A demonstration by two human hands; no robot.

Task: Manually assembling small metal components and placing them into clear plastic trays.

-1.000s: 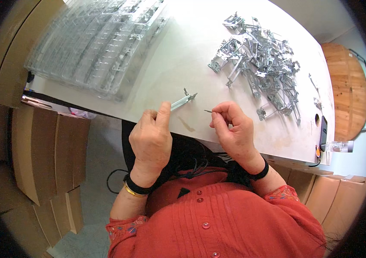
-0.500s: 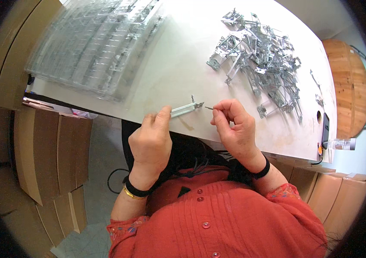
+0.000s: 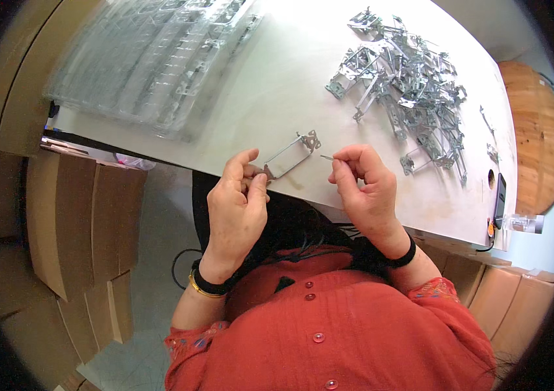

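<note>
Left hand (image 3: 238, 205) holds a metal bracket (image 3: 283, 150) by one end, over the near edge of the table (image 3: 251, 107). Right hand (image 3: 369, 189) pinches a thin pin (image 3: 326, 157), tip near but apart from the bracket's far end.

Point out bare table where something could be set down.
The white tabletop is bare beyond the held bracket, between the clear trays and metal pile; a smaller patch lies between that pile and the tabletop's near edge, right of the right hand. Trays crowd the left; the pile crowds the right.
</note>
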